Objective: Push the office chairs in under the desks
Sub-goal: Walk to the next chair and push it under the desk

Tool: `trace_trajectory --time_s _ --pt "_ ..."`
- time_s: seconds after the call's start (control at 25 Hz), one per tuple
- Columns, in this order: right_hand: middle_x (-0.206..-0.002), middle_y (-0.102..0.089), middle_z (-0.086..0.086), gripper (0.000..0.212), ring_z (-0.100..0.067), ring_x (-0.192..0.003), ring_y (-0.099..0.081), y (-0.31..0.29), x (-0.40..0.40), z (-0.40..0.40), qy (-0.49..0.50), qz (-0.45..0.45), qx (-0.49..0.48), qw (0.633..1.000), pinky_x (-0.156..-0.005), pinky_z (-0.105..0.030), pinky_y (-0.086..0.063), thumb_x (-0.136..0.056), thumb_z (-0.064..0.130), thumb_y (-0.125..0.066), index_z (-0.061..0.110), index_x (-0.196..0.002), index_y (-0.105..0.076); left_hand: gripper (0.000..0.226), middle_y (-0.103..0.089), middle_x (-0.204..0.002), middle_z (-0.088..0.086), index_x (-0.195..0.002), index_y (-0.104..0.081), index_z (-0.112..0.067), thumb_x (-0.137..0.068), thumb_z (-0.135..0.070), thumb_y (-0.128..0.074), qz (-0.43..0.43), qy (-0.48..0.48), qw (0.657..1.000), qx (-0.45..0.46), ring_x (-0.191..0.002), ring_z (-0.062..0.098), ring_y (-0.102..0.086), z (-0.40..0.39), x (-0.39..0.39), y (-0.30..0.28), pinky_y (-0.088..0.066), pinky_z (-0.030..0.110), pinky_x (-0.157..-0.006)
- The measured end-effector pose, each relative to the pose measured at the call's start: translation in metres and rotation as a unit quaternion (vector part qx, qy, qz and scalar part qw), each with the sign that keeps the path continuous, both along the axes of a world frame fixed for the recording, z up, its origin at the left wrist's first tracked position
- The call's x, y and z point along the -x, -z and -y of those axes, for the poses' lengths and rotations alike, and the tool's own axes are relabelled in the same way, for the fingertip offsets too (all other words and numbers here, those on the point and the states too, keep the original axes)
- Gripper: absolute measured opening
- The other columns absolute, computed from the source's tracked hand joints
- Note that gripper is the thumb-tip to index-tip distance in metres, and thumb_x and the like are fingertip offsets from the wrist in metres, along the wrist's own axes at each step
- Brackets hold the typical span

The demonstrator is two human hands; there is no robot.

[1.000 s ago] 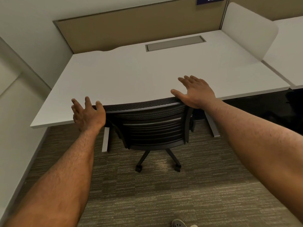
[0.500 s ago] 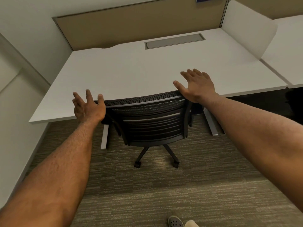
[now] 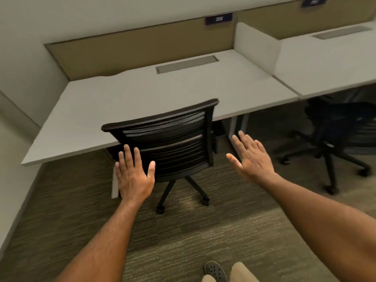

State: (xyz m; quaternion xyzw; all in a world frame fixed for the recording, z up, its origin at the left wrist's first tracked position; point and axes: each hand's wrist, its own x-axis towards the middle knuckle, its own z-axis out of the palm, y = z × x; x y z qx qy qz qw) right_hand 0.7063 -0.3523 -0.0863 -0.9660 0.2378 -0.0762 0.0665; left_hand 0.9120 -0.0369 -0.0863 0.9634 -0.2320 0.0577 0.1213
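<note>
I saw the white bench (image 3: pixel 85 106) run out to the left of the black mesh chair (image 3: pixel 168 137), its front edge meeting the chair's backrest, so the seat sat tucked under the top and only the back, the stem and the casters showed on the carpet (image 3: pixel 193 237). My left hand (image 3: pixel 133 176) was flat and spread, fingers apart, in front of the lower left corner of the chair's back; I could not tell whether it touched the mesh, and it held nothing. To the right of the chair my right hand (image 3: pixel 251 159) hung in the air, open with the fingers fanned, clear of the backrest and empty. Behind the chair a grey slot cover (image 3: pixel 187 64) lay in the bench top. Further right of the chair, past a white divider (image 3: pixel 256 43), a second bench (image 3: pixel 325 64) stood with a second chair (image 3: pixel 335 135) partly beneath it, its base still out on the floor. A grey shoe (image 3: pixel 215 271) showed near the bottom edge, below the chair.
</note>
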Motion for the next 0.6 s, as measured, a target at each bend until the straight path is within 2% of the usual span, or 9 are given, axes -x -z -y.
trace_trajectory --time_s 0.12,0.28,0.44,0.6 --pt "-0.167 -0.004 0.000 0.087 -0.017 -0.152 -0.004 0.012 0.065 -0.021 0.067 -0.007 -0.013 0.998 -0.122 -0.040 -0.005 -0.090 0.078 -0.003 0.025 -0.158 -0.011 0.079 0.019 -0.163 0.004 -0.157 -0.003 -0.014 -0.096 -0.063 -0.009 -0.005 0.069 0.998 -0.002 -0.150 0.022 0.016 0.021 0.045 0.007 0.007 0.044 -0.121" --pt "-0.166 -0.010 0.000 0.091 -0.017 -0.152 -0.008 0.020 0.145 -0.047 0.154 0.007 -0.043 0.987 -0.121 -0.038 -0.004 -0.088 0.080 -0.005 0.023 -0.158 -0.016 0.080 0.009 -0.165 0.003 -0.157 -0.007 -0.013 -0.095 -0.064 -0.014 -0.021 0.174 0.985 0.002 -0.151 0.021 0.011 0.062 0.111 0.006 0.007 0.042 -0.121" --pt "-0.166 -0.011 -0.002 0.094 -0.018 -0.152 -0.009 0.023 0.238 -0.068 0.245 0.005 -0.068 0.967 -0.121 -0.040 -0.006 -0.086 0.080 -0.006 0.021 -0.158 -0.016 0.084 0.008 -0.165 0.001 -0.157 -0.005 -0.014 -0.092 -0.067 -0.006 -0.061 0.297 0.953 -0.013 -0.151 0.018 0.011 0.101 0.192 0.007 0.008 0.041 -0.121" --pt "-0.166 -0.010 -0.002 0.089 -0.018 -0.152 -0.007 0.018 0.330 -0.075 0.345 0.027 -0.082 0.935 -0.121 -0.040 -0.004 -0.088 0.076 -0.013 0.021 -0.158 -0.014 0.088 0.011 -0.165 -0.001 -0.157 -0.004 -0.015 -0.089 -0.071 -0.001 -0.061 0.405 0.912 -0.026 -0.150 0.017 0.012 0.146 0.268 0.008 0.009 0.040 -0.121"
